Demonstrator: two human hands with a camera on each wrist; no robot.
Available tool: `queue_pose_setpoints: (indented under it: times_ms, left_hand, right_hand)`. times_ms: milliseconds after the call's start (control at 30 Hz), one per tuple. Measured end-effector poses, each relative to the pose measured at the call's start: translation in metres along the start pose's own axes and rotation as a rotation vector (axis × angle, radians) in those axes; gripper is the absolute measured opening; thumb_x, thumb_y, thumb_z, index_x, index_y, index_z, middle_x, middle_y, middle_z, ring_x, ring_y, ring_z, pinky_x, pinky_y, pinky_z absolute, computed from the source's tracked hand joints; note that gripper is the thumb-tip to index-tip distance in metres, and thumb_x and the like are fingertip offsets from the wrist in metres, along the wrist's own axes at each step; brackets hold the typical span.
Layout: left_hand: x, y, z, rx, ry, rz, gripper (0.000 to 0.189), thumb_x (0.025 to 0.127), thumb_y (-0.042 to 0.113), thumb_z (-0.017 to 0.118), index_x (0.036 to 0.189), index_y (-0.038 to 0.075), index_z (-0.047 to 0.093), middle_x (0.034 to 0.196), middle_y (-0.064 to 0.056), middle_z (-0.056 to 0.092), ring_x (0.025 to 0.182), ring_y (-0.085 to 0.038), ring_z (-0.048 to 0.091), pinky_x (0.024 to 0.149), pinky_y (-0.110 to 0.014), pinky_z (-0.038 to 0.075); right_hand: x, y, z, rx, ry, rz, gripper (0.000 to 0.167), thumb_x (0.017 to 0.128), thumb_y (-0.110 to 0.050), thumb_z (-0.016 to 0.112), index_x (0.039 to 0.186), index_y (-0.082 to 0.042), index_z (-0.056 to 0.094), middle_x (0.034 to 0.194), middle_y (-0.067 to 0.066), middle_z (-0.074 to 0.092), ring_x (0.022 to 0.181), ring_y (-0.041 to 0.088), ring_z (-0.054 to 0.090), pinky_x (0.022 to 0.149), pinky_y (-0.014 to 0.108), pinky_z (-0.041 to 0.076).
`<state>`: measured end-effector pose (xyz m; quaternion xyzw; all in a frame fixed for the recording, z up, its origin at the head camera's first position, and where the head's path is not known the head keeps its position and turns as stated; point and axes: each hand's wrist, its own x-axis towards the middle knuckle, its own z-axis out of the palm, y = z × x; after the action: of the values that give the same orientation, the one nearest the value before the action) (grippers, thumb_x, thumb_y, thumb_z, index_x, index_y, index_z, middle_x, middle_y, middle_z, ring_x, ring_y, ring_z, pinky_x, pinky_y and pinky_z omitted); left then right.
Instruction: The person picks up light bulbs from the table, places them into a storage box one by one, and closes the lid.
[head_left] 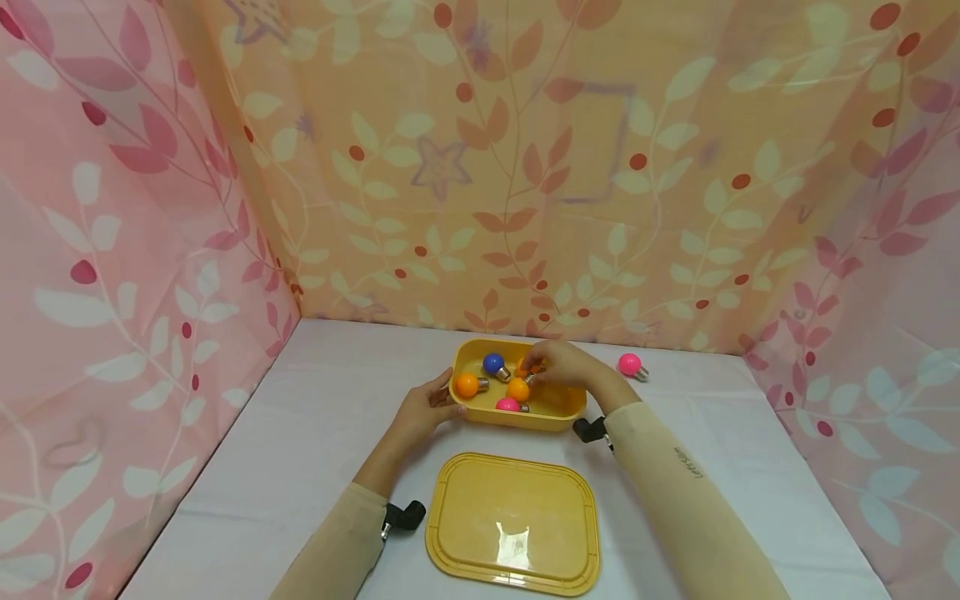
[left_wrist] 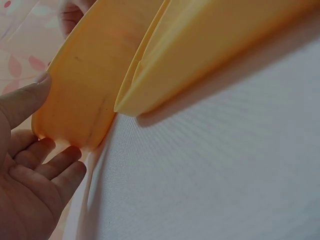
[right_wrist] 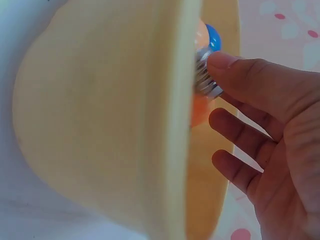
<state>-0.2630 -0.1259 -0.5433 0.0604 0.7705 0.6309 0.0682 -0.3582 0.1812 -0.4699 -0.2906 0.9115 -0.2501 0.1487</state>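
Observation:
A yellow plastic box [head_left: 555,422] holds several small light bulbs: a blue bulb [head_left: 493,363], an orange bulb [head_left: 466,384] at its left end, another orange bulb [head_left: 517,389] near the middle and a pink bulb [head_left: 507,404] by the near wall. My left hand [head_left: 420,412] holds the box's left end, thumb [left_wrist: 37,92] near the rim and fingertips against the outer wall. Inside the box, my right hand [head_left: 564,364] pinches an orange bulb at its silver screw base [right_wrist: 204,75]; the fingers partly hide it.
In front of the box lies its yellow lid [head_left: 517,525], flat on the white tablecloth [head_left: 247,467]. A pink bulb [head_left: 630,364] sits outside, to the right of the box. Patterned cloth [head_left: 480,167] hangs behind and at both sides.

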Motion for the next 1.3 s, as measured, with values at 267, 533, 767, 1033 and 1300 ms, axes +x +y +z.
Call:
queue_pose_setpoints:
  times_ms: [267, 533, 767, 1033, 1300]
  left_hand:
    - [-0.001, 0.001, 0.0, 0.0, 0.0, 0.003, 0.085, 0.086, 0.018, 0.085, 0.158, 0.02, 0.04, 0.158, -0.007, 0.047, 0.139, -0.025, 0.054, 0.106, -0.035, 0.051]
    - [0.0, 0.0, 0.0, 0.004, 0.001, 0.005, 0.086, 0.085, 0.022, 0.085, 0.159, 0.021, 0.04, 0.158, -0.007, 0.046, 0.139, -0.025, 0.053, 0.107, -0.036, 0.051]
    - [0.001, -0.001, 0.0, -0.002, 0.006, 0.003, 0.084, 0.087, 0.017, 0.084, 0.158, 0.02, 0.04, 0.159, -0.007, 0.046, 0.14, -0.025, 0.052, 0.107, -0.036, 0.05]
    - [0.001, -0.004, 0.0, -0.02, 0.004, -0.005, 0.084, 0.086, 0.019, 0.084, 0.158, 0.022, 0.041, 0.159, -0.005, 0.046, 0.14, -0.024, 0.052, 0.107, -0.037, 0.05]
    - [0.002, -0.004, 0.001, -0.011, 0.009, -0.017, 0.086, 0.084, 0.022, 0.086, 0.158, 0.023, 0.042, 0.16, -0.004, 0.045, 0.14, -0.025, 0.053, 0.107, -0.037, 0.051]
  right_hand:
    - [-0.02, 0.006, -0.012, 0.018, 0.118, 0.016, 0.028, 0.091, -0.018, 0.079, 0.119, -0.011, 0.075, 0.123, 0.005, 0.071, 0.123, 0.034, 0.061, 0.11, 0.055, 0.049]
    - [-0.05, 0.026, -0.026, 0.029, 0.313, 0.047, 0.034, 0.092, -0.02, 0.079, 0.123, -0.009, 0.072, 0.126, 0.007, 0.069, 0.122, 0.034, 0.058, 0.111, 0.061, 0.043]
    - [-0.071, 0.048, -0.031, 0.037, 0.475, 0.091, 0.037, 0.092, -0.024, 0.078, 0.126, -0.011, 0.07, 0.127, 0.01, 0.068, 0.122, 0.035, 0.058, 0.107, 0.061, 0.046]
    - [-0.091, 0.075, -0.033, 0.106, 0.637, 0.135, 0.041, 0.092, -0.019, 0.079, 0.129, -0.006, 0.068, 0.128, 0.015, 0.068, 0.121, 0.04, 0.059, 0.106, 0.06, 0.046]
    - [-0.105, 0.104, -0.034, 0.146, 0.735, 0.238, 0.043, 0.093, -0.02, 0.077, 0.132, -0.004, 0.066, 0.128, 0.017, 0.068, 0.12, 0.038, 0.059, 0.1, 0.053, 0.048]
